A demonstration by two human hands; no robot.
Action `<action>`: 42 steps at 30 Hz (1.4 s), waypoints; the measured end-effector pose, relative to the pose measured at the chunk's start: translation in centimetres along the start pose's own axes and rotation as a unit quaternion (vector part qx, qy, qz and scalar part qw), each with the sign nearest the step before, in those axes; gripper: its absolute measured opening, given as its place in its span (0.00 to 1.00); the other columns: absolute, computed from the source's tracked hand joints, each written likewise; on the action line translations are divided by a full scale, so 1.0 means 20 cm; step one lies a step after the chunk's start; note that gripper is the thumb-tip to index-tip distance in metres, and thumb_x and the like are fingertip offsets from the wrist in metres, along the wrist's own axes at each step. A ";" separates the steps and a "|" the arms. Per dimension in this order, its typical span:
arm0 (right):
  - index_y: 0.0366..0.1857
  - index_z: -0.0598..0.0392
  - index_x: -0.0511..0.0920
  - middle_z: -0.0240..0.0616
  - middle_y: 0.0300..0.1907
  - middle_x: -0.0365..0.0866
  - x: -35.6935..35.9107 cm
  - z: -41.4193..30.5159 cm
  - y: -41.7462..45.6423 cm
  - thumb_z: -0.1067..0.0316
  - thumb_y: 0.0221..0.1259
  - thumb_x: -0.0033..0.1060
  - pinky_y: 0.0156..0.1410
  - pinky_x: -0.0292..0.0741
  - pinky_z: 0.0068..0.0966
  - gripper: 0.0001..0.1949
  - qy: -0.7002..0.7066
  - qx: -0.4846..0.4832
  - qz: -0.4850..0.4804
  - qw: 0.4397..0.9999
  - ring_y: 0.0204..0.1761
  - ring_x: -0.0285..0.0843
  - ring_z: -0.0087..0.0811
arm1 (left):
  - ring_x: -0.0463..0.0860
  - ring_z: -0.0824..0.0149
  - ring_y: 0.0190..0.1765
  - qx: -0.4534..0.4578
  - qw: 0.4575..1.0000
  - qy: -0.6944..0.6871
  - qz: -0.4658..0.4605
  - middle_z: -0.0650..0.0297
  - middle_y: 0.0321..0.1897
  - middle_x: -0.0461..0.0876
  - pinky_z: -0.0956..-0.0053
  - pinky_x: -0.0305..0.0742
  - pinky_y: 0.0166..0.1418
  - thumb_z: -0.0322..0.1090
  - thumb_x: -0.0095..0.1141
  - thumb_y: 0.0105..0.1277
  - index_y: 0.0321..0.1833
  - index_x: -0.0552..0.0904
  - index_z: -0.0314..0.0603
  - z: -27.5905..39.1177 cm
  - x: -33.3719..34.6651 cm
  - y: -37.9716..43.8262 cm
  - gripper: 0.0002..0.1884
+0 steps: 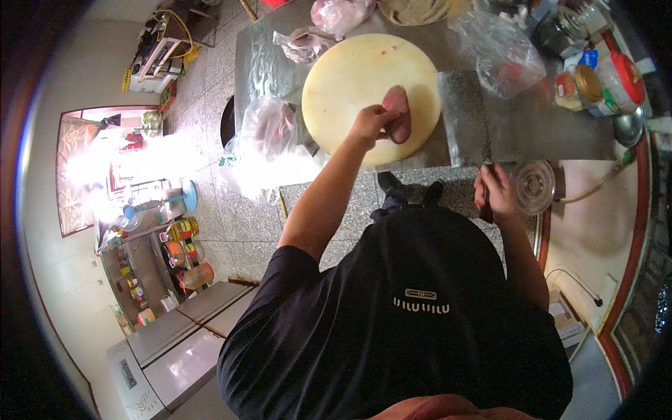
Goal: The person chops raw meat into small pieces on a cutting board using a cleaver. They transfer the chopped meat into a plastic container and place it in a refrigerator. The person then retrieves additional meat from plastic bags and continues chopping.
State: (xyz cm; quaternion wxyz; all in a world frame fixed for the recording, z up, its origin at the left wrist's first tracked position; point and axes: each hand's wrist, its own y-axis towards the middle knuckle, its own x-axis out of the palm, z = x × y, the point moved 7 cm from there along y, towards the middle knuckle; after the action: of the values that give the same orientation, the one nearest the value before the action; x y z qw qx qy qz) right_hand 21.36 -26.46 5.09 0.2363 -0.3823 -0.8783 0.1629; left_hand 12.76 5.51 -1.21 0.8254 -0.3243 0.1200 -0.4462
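Note:
On a round, pale yellow cutting board (346, 79) lies an oblong piece of reddish raw meat (400, 123). My left hand (374, 123) grips its near left side with thumb and fingers. Some small pink scraps of meat (388, 51) dot the far part of the board. To the right, my right hand (494, 191) is closed around the dark handle of a cleaver (464, 118). The cleaver's broad grey blade points away from me, just right of the board and over the metal tabletop. The blade is apart from the meat.
Plastic bags lie left of the board (268, 126) and behind it (341, 16). Another clear bag (504, 58) is beyond the cleaver. Jars (577, 86) crowd the right side of the metal table (551, 126). A round clear lid (533, 186) is near my right hand.

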 end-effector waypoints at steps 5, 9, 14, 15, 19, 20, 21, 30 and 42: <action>0.35 0.53 0.70 0.28 0.20 0.69 0.10 0.14 0.11 0.64 0.75 0.50 0.19 0.63 0.23 0.08 -0.005 0.006 -0.052 0.999 0.14 0.64 0.20 | 0.85 0.56 0.46 0.161 0.896 0.368 0.187 0.49 0.51 0.80 0.62 0.83 0.50 0.37 0.63 0.66 0.58 0.75 0.29 0.11 -0.12 -0.03 0.23; 0.35 0.54 0.71 0.28 0.21 0.69 0.20 0.27 0.30 0.64 0.74 0.51 0.21 0.65 0.21 0.08 0.050 0.004 -0.054 0.997 0.16 0.66 0.20 | 0.73 0.46 0.64 0.304 0.817 0.433 0.230 0.40 0.67 0.67 0.58 0.68 0.68 0.43 0.56 0.70 0.66 0.69 0.28 0.18 -0.04 -0.10 0.29; 0.32 0.55 0.69 0.28 0.18 0.69 0.25 0.35 0.47 0.63 0.73 0.54 0.18 0.64 0.24 0.11 0.003 -0.007 -0.009 1.000 0.14 0.66 0.20 | 0.52 0.37 0.77 0.404 0.712 0.548 0.174 0.33 0.74 0.53 0.47 0.46 0.79 0.62 0.51 0.67 0.73 0.56 0.22 0.14 0.21 -0.10 0.48; 0.32 0.55 0.69 0.28 0.18 0.70 0.26 0.34 0.48 0.63 0.73 0.54 0.18 0.63 0.24 0.11 -0.004 -0.017 -0.009 1.000 0.13 0.65 0.20 | 0.51 0.36 0.77 0.411 0.695 0.566 0.167 0.32 0.74 0.51 0.46 0.45 0.79 0.64 0.51 0.65 0.73 0.55 0.22 0.12 0.24 -0.10 0.50; 0.30 0.56 0.69 0.29 0.17 0.69 0.28 0.36 0.51 0.65 0.72 0.55 0.17 0.61 0.26 0.11 -0.009 -0.033 -0.008 0.999 0.12 0.64 0.21 | 0.51 0.34 0.77 0.412 0.670 0.596 0.161 0.31 0.74 0.50 0.51 0.48 0.79 0.61 0.56 0.64 0.74 0.53 0.21 0.13 0.25 -0.09 0.51; 0.30 0.56 0.69 0.29 0.18 0.69 0.29 0.37 0.51 0.65 0.72 0.55 0.17 0.60 0.26 0.11 -0.005 -0.025 -0.006 1.000 0.13 0.64 0.21 | 0.51 0.34 0.77 0.426 0.668 0.589 0.162 0.32 0.74 0.51 0.51 0.49 0.79 0.61 0.57 0.63 0.73 0.53 0.21 0.12 0.25 -0.09 0.51; 0.30 0.56 0.69 0.29 0.18 0.69 0.29 0.37 0.52 0.65 0.72 0.55 0.17 0.60 0.26 0.11 -0.001 -0.018 -0.005 1.000 0.13 0.64 0.21 | 0.51 0.34 0.77 0.421 0.671 0.588 0.163 0.32 0.74 0.51 0.52 0.49 0.79 0.61 0.57 0.63 0.73 0.53 0.21 0.12 0.25 -0.09 0.51; 0.32 0.56 0.69 0.29 0.17 0.69 0.33 0.36 0.52 0.65 0.72 0.54 0.18 0.61 0.26 0.10 -0.012 -0.020 -0.023 0.999 0.13 0.64 0.21 | 0.52 0.35 0.77 0.412 0.677 0.585 0.171 0.32 0.74 0.52 0.52 0.49 0.79 0.64 0.58 0.61 0.72 0.56 0.21 0.14 0.25 -0.09 0.52; 0.36 0.56 0.70 0.30 0.17 0.70 0.30 0.44 0.27 0.63 0.73 0.54 0.20 0.66 0.26 0.10 -0.046 0.029 -0.052 0.997 0.15 0.68 0.22 | 0.52 0.32 0.76 0.427 0.676 0.580 0.153 0.29 0.73 0.52 0.50 0.49 0.79 0.64 0.58 0.60 0.72 0.55 0.19 0.13 0.25 -0.09 0.54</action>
State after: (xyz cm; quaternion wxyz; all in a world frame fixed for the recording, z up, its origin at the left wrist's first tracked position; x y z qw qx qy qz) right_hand 16.19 -19.28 -3.13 0.2151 -0.3208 -0.9020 0.1931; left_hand 15.63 1.90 2.35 0.6955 0.4107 0.4191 -0.4146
